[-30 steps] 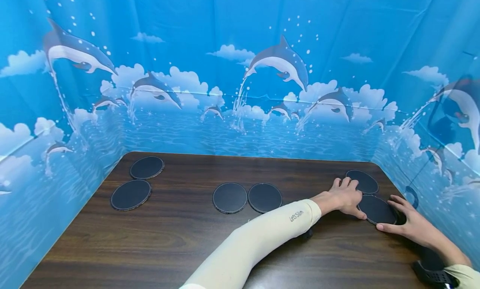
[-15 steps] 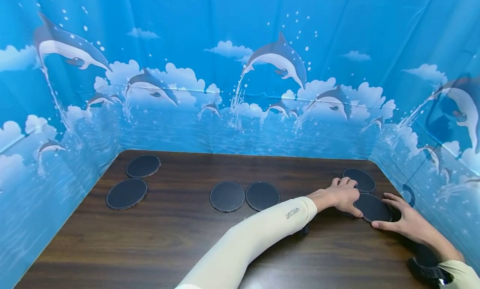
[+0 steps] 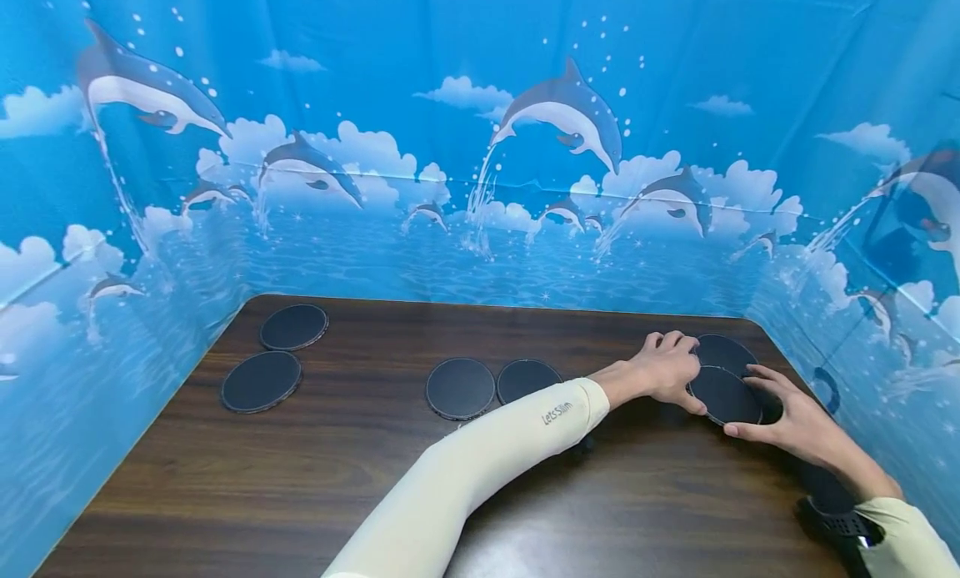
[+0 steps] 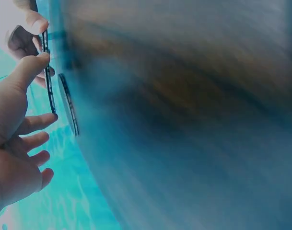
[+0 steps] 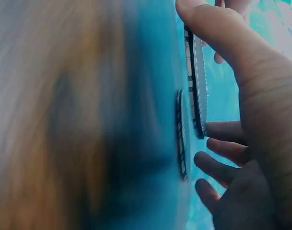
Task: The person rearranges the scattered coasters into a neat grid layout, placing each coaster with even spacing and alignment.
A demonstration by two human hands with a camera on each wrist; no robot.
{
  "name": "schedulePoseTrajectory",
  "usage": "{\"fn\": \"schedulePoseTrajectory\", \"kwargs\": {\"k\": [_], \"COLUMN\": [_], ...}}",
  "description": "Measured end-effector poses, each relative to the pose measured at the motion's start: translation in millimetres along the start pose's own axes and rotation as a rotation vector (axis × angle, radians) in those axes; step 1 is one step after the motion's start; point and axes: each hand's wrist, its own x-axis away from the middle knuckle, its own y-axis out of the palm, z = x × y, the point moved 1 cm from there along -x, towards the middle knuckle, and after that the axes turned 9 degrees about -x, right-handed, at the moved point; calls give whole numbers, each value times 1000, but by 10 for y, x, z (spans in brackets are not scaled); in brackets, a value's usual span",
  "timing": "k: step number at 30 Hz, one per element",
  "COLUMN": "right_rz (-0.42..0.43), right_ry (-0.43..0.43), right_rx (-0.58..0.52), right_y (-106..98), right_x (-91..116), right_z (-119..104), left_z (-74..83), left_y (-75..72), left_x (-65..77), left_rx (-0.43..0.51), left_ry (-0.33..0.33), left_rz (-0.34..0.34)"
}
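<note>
Both hands hold one thin, round black disc [image 3: 725, 396] with a pale stitched-looking edge. My left hand [image 3: 663, 371] grips its left side, thumb at the near edge. From the right, my right hand [image 3: 802, 424] holds the opposite side with thumb and fingers spread around the rim. In the left wrist view, the disc [image 4: 49, 79] appears edge-on between thumb and index fingertip, apart from the tabletop. A second black disc [image 3: 731, 350] lies just beyond, partly covered by the held one in the head view. The right wrist view shows that lying disc [image 5: 182, 136] below the held one.
Two more black discs lie side by side mid-table, a left one [image 3: 460, 389] and a right one [image 3: 527, 379], partly behind my left sleeve. Another pair, a far disc [image 3: 294, 326] and a near disc [image 3: 261, 382], lies at left. Dolphin-print curtains [image 3: 375, 253] surround the dark wooden table [image 3: 262, 486].
The held disc has come up and moved left and away, now overlapping the far right disc. Both hands moved with it. The other discs stay put; the head view shifts slightly.
</note>
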Motion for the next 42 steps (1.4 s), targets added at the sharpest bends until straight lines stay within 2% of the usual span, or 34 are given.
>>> {"fn": "schedulePoseTrajectory", "kwargs": {"k": [5,12,17,22,27,31,42], "right_rz": [31,37,43,11,-4,-12,-53], "right_ry": [-67,-105,-139,-170,-215,-244,-263], "right_rx": [-8,0,-12,-29,-28,-22,-21], "right_y": [11,88,122,231,411,535,792], "right_x": [-57,-180,-276,-357,-406,-449,-549], "right_z": [-222,-526,-695,-812,-875,-931,-1071], "left_z": [-177,-465,-644,-776,-868,-930,-1060], "left_y": [-29,-10,-48,-2,152,247,379], "left_x": [170,413,567,753,920,1015,1239], "left_rx": [1,16,27,26,27,30,6], "left_ry": [19,16,5,-19,-22,-26,-48], "left_rz": [53,108,145,141,132,126,84]}}
